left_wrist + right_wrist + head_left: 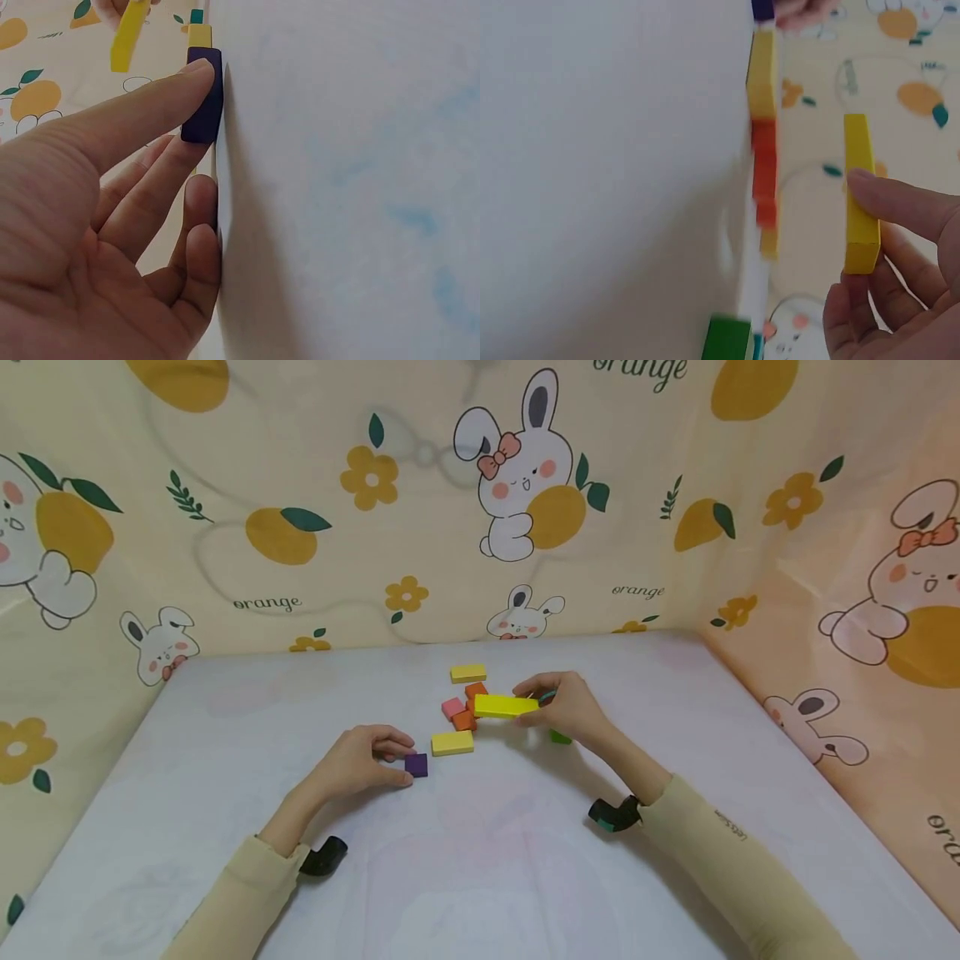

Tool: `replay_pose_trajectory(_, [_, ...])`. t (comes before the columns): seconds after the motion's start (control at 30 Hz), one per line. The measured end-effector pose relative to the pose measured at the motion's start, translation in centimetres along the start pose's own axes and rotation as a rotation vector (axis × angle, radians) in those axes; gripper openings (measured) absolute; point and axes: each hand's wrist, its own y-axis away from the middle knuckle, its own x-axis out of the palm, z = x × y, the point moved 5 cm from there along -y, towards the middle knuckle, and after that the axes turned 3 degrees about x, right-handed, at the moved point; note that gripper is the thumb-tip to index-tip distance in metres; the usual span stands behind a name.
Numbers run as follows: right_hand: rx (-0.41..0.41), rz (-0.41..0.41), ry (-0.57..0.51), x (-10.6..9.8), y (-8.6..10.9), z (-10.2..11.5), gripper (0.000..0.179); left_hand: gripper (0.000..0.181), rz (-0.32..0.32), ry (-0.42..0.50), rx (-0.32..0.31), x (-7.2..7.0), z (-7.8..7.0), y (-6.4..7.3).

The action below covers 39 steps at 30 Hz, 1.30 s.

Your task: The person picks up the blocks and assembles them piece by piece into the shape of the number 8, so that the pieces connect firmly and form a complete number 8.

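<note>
My left hand [360, 760] pinches a small purple block [416, 766] at the table surface; in the left wrist view the thumb presses on the face of the purple block [199, 124]. A long yellow block [498, 706] is pinched by my right hand [570, 706], raised above the table. The right wrist view shows the thumb on one side of that yellow block [861, 202] and fingers behind it. Just right of the purple block lies a flat yellow block [452, 743]. Beyond it sit several orange blocks [464, 720] and a pink block [452, 708], close together.
Another yellow block [468, 673] lies at the back of the cluster. A green block [559, 737] sits beneath my right hand, partly hidden by it. The white tabletop [480, 860] meets a printed cloth backdrop [427, 543] behind and at the sides.
</note>
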Motion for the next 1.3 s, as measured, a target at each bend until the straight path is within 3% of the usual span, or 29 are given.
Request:
replay_pose_trajectory(0.2, [-0.04,0.079,-0.006,2.1,1.7,1.3,0.035,0.046,0.004,0.0,-0.003,0.0,0.1,0.1])
replay_pose_trajectory(0.6, [-0.033,0.196,0.039,6.3,3.7,2.5,0.034,0.046,0.006,-0.013,-0.001,-0.1,0.0,-0.2])
replay_pose_trajectory(1.3, [0.022,0.295,0.072,8.1,3.7,3.3,0.031,0.047,-0.007,-0.015,-0.01,-0.1,0.2,-0.1])
